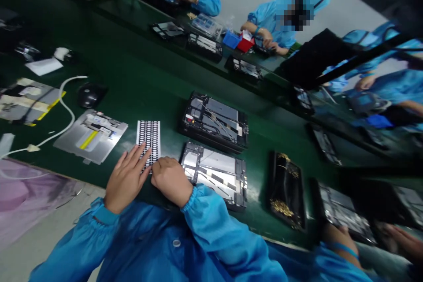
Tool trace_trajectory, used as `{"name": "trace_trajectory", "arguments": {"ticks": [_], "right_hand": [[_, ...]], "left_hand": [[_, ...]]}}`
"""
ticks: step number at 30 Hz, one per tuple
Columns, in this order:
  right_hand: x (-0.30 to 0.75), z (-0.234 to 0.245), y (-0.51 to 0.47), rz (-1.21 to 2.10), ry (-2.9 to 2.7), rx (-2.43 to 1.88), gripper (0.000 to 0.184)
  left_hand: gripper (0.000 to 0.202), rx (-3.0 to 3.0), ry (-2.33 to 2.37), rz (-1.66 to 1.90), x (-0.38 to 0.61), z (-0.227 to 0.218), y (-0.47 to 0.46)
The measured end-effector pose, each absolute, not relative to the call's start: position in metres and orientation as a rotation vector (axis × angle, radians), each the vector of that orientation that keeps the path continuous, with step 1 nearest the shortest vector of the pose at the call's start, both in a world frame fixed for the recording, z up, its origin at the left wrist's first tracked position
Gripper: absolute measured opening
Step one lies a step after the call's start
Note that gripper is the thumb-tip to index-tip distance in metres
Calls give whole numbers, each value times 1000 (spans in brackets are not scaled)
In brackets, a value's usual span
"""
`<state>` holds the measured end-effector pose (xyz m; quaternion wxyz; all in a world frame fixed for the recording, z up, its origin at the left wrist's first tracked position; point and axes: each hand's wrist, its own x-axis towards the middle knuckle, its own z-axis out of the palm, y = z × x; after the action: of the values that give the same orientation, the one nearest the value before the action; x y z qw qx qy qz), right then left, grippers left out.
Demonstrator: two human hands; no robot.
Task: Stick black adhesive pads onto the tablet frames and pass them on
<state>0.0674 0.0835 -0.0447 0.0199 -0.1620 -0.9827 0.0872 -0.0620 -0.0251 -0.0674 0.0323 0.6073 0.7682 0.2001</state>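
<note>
The left hand (127, 180) lies flat, its fingers extended and slightly apart across the near part of a white sheet (148, 134) printed with rows of small black marks; laid out like that, they probably keep the sheet from sliding on the smooth green counter (139, 83). The sheet's far half shows beyond those fingertips. The right hand (172, 179) has its fingers curled in at the sheet's near right edge, beside the left thumb; whether they pinch anything there is hidden beneath the knuckles, so I cannot tell. Just right of these curled fingers sits an opened device (214, 163), inner side up, with a second opened device (216, 116) behind it, farther from the fingers; lying this way, both leave their inner parts exposed and within easy reach. Well to the right of the fingers, a black tray (287, 189) carries gold-coloured small pieces, its rim likely there to stop them scattering. To the left of the left fingers lies a flat metal panel (95, 136), with a white cable (61, 90) looping past its far side.
</note>
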Motion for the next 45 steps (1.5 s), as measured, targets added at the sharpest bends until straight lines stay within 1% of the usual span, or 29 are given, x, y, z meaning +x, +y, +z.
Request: {"name": "trace_trajectory", "arguments": {"ticks": [1,3,6,8,11,14,16,18,20,23,27,37,45], "right_hand": [[69,-41,85,340,-3042,-516,11],[82,-29,87,585,-2932,-516,9],[131,-7,84,979,-2549,-483,8],[175,2,80,1034,-2342,-546,6],[237,1,73,878,-2265,-827,9],[273,-13,67,701,-2299,-1052,14],[279,-22,65,623,-2335,-1071,16],[274,-28,64,571,-2380,-1018,18],[264,-33,65,526,-2423,-950,19],[251,-39,69,450,-2472,-875,16],[245,-43,73,374,-2510,-863,11],[242,-42,74,332,-2569,-920,7],[238,-42,70,327,-2548,-974,8]], "left_hand": [[53,1878,2360,618,-63,-68,-24],[54,1897,2341,623,-65,-69,-22],[56,1908,2304,638,-67,-68,-19],[57,1887,2308,675,-65,-66,-19],[61,1848,2389,812,-56,-62,-22],[63,1876,2404,1032,-35,-56,-24],[52,1985,2255,1106,-15,-52,-21],[36,2126,2031,1099,7,-49,-13],[25,2211,1842,1071,28,-49,-1],[19,2220,1695,1048,48,-55,15],[11,2188,1657,1034,55,-65,23],[10,2149,1631,1028,52,-67,21],[10,2201,1635,1004,53,-66,21]]}}
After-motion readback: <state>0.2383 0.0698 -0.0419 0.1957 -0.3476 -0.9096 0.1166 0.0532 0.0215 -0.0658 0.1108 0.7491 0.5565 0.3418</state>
